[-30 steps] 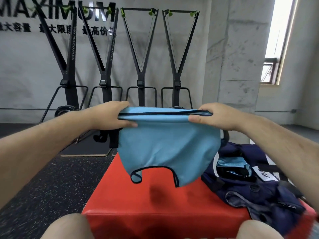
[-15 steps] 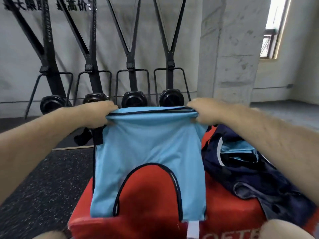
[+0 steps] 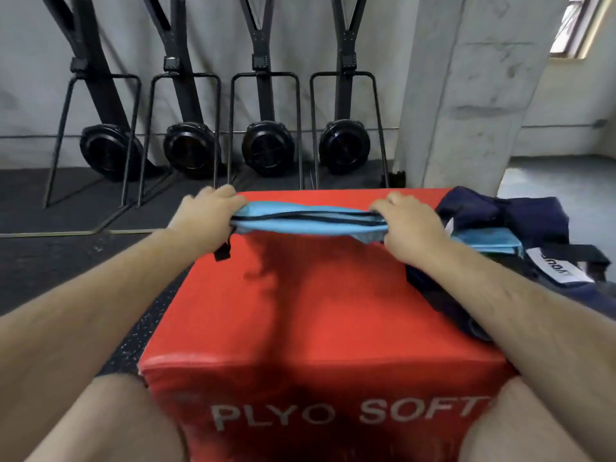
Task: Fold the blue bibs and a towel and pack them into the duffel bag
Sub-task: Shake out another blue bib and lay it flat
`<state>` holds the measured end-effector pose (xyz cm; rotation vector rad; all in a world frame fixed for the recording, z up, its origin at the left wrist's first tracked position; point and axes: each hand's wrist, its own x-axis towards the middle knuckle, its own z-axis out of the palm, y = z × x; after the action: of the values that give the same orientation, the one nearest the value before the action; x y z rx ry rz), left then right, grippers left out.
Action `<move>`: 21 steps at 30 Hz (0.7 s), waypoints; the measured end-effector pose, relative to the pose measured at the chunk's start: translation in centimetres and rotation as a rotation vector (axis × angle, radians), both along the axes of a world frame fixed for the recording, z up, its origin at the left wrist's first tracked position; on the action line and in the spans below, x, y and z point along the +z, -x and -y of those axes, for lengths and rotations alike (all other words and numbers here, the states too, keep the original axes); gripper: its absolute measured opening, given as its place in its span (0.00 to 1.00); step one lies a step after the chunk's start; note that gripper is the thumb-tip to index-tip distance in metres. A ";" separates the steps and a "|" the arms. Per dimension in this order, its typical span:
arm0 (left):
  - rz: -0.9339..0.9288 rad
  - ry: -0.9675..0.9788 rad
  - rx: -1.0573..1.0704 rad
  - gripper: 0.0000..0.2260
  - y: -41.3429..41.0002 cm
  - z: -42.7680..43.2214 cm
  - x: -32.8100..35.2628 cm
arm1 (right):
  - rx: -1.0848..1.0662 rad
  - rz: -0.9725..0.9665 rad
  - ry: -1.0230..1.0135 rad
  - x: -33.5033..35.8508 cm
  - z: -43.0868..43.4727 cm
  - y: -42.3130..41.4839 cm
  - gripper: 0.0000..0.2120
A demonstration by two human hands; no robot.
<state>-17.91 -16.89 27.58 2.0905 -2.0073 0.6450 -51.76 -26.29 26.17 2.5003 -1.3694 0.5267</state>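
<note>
Light-blue fabric, thin and black-trimmed: the bib [image 3: 310, 217] is stretched level between the two hands above the far part of the red plyo box [image 3: 300, 311]. Head view: the left hand [image 3: 206, 216] and right hand [image 3: 405, 225] each keep a closed grip on one end, fingers curled round the bunched layers. The cloth looks light, limp and unbreakable; it probably sags unless held at both ends, so the trimmed edges suit best. The navy duffel bag [image 3: 520, 221] lies just right, more blue cloth showing inside.
</note>
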 end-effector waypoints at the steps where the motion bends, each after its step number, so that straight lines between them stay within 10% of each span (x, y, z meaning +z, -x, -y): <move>1: -0.097 -0.088 0.008 0.15 0.4 -0.4 -2.9 | 0.004 -0.022 -0.096 -2.7 -0.7 -0.2 0.19; 6: -0.414 -0.509 0.031 0.20 2.4 -1.6 -13.6 | -0.003 -0.282 -0.499 -11.5 -3.0 -1.9 0.22; 21: -0.436 -0.394 0.067 0.19 -1.5 10.6 -15.4 | -0.072 -0.110 -0.531 -13.0 9.1 -7.9 0.26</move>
<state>-16.36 -27.47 12.19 2.2574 -1.9238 -0.2136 -43.85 -35.35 13.21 2.8055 -1.7261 0.0005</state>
